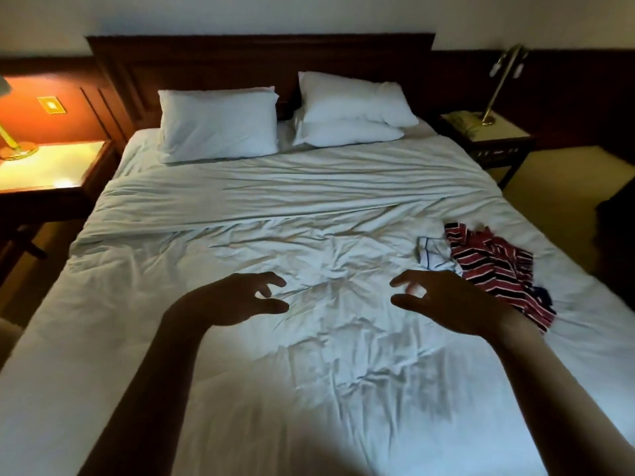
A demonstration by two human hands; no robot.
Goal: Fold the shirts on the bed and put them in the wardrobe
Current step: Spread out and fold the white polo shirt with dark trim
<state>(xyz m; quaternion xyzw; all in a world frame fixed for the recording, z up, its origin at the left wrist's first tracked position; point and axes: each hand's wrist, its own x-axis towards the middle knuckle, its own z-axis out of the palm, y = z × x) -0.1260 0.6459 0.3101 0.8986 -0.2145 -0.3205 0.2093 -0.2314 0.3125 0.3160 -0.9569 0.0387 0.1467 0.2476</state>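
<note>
Over the rumpled bed, the left hand and right hand hover side by side, fingers loosely curled, holding nothing. At two o'clock from the right hand lies a crumpled striped shirt, with a white shirt touching it at nine o'clock.

Head view, from bed foot, facing headboard, angled down

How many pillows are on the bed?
3. The left pillow lies by the headboard; on the right, an upper pillow rests on a lower pillow. Another may hide under the left one.
</note>
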